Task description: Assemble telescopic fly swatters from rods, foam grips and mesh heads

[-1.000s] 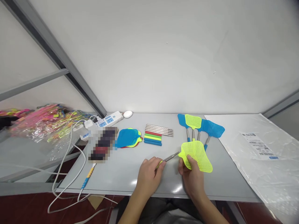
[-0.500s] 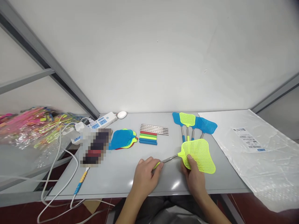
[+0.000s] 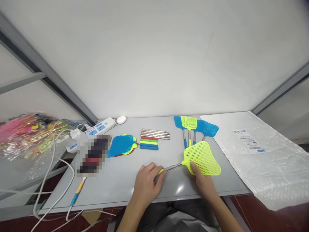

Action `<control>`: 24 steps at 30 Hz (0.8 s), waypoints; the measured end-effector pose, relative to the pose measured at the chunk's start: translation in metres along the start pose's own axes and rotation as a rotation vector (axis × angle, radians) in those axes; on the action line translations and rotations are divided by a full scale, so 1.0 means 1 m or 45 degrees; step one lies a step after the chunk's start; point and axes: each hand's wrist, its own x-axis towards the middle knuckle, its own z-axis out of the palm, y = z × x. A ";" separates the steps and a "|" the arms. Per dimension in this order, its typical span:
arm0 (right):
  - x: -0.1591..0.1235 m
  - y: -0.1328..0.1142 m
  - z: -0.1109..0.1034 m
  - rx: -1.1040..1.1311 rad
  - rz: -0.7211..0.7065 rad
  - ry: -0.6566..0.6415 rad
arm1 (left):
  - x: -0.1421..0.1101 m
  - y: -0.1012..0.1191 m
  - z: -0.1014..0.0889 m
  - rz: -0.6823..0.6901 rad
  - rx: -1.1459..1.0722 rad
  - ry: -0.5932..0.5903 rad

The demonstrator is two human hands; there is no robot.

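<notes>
A yellow-green fly swatter (image 3: 204,158) with a metal telescoping rod is held low over the front of the grey table. My left hand (image 3: 148,180) is closed round its yellow-green grip, which mostly hides inside the fist. Near the neck, my right hand (image 3: 201,178) pinches the mesh head, thumb on top and fingers hidden beneath. Behind it lie several finished swatters (image 3: 189,122), blue and yellow-green, with their handles toward me. Left of these, metal rods (image 3: 155,133) rest beside coloured grip tubes (image 3: 149,142). A stack of loose swatter heads (image 3: 122,145), blue on top, lies further left.
A pixelated dark object (image 3: 94,154) with a cable lies at the left. A white power strip (image 3: 102,125) and a white oval object (image 3: 121,120) are behind it. Plastic-wrapped coloured items (image 3: 29,132) sit far left; a white plastic bag (image 3: 241,161) covers the table's right end.
The camera view has shifted slightly, moving the table items left in the picture. Both hands keep their hold on the swatter, its head turned slightly.
</notes>
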 end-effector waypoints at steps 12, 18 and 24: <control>0.000 -0.004 0.001 0.268 0.213 0.019 | 0.016 0.006 -0.012 0.005 0.103 -0.124; -0.004 -0.012 0.007 0.423 0.164 -0.049 | 0.021 0.015 -0.018 0.028 0.168 -0.189; -0.004 -0.020 0.011 0.551 0.079 -0.156 | 0.021 0.016 -0.020 0.041 0.197 -0.158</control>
